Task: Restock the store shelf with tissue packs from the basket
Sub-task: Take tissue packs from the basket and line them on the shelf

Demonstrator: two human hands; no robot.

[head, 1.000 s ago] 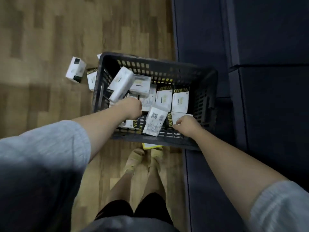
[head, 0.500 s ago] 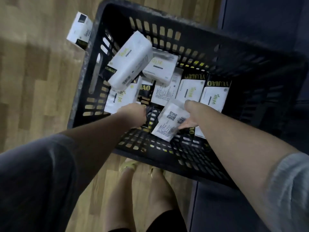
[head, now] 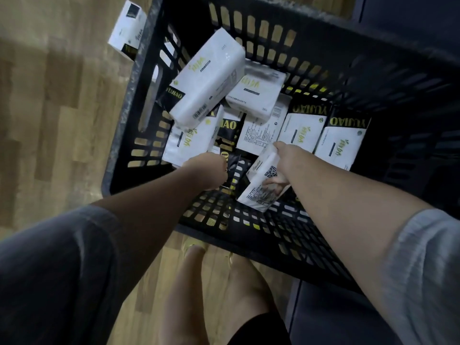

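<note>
Head view, looking down. A wooden floor (head: 49,120) carries a black slotted plastic basket (head: 323,46), with a dark blue unit (head: 410,11) along its right side. The basket holds white tissue packs with black end bands printed "YUJIAO" in yellow-green letters. A large pack (head: 206,78) lies tilted against the left wall, showing a barcode and a number near its top corner that is too blurred to read. Beside it a second pack (head: 258,93) rests on the others and is marked "380". Two packs (head: 343,143) stand side by side at the right, their "YUJIAO" bands reading upside down. One more pack (head: 127,28) lies on the floor outside the basket's far left corner.

Both forearms reach into the basket from grey sleeves (head: 428,270). The right hand (head: 281,158) grips a small pack (head: 263,185) bearing a QR code and fine print, tilted above the basket's near wall; fingers (head: 273,181) show under its wrapper. The left hand (head: 211,170) is curled, knuckles up, just left of that pack and over a black-banded pack; whether it holds anything cannot be told. Bare legs and yellow sandals (head: 191,245) stand below the basket.
</note>
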